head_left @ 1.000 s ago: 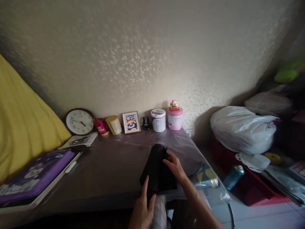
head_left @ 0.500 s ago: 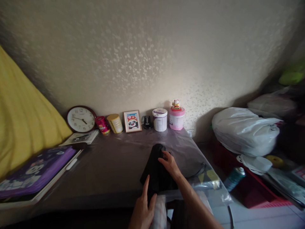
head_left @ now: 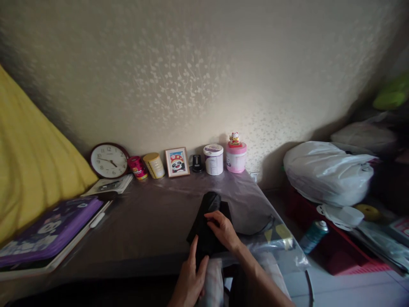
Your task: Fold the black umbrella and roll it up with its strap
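A black fabric bundle (head_left: 204, 217), long and folded, lies at the table's front edge; its exact kind I cannot make out. My left hand (head_left: 189, 275) grips its near end, the index finger stretched along the left side and the thumb on the right. Across the bundle's middle, my right hand (head_left: 222, 228) pinches the fabric with thumb and fingertips. Part of the bundle is hidden beneath that hand. To its right, a thin dark cord or edge curves over the plastic-covered table (head_left: 153, 221).
Along the wall stand a clock (head_left: 109, 160), tins, a framed panda picture (head_left: 177, 162) and two tubs, one bearing a cat figurine (head_left: 234, 139). A purple folder (head_left: 47, 230) lies left. On the right are a spray can (head_left: 315, 236), a red crate (head_left: 345, 256) and a white bag (head_left: 326, 170).
My right hand has slid from the bundle's far end toward me, down to its middle. A flap of black fabric now shows beyond it. My left hand has barely moved.
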Demonstrator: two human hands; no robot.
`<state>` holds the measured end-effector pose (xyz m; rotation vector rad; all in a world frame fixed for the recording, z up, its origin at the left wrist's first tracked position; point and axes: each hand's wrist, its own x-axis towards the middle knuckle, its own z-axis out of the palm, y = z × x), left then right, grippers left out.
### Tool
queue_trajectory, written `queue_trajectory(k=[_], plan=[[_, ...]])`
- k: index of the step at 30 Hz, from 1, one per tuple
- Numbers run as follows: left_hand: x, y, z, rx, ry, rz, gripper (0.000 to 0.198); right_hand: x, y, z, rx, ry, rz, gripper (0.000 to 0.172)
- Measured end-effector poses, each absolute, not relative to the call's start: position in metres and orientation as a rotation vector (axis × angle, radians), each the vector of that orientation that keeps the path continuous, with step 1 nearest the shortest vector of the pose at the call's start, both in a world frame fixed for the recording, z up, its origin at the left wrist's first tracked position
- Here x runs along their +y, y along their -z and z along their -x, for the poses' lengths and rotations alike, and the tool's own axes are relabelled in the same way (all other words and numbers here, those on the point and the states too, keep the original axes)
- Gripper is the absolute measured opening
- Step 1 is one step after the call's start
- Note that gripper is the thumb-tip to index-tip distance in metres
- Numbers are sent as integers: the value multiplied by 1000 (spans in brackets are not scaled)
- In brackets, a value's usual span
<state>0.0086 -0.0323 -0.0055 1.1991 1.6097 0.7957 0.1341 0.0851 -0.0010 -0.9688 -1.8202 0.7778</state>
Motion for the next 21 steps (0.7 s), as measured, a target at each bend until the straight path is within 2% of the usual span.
queue_trajectory(k=[5, 9, 14, 21], plan=[[-33, 3, -10, 1647, -770, -1160, 69, 63, -1, -130, -1983, -486, 897, 18], [-32, 4, -11, 1636, -778, -1175, 70, 51, 0, -127, -2034, -384, 875, 20], [-34, 3, -12, 1652, -814, -1204, 77, 43, 0, -127, -2043, -373, 858, 24], [-31, 4, -9, 1655, -750, -1309, 67, 42, -1, -131, -2014, -447, 808, 25]])
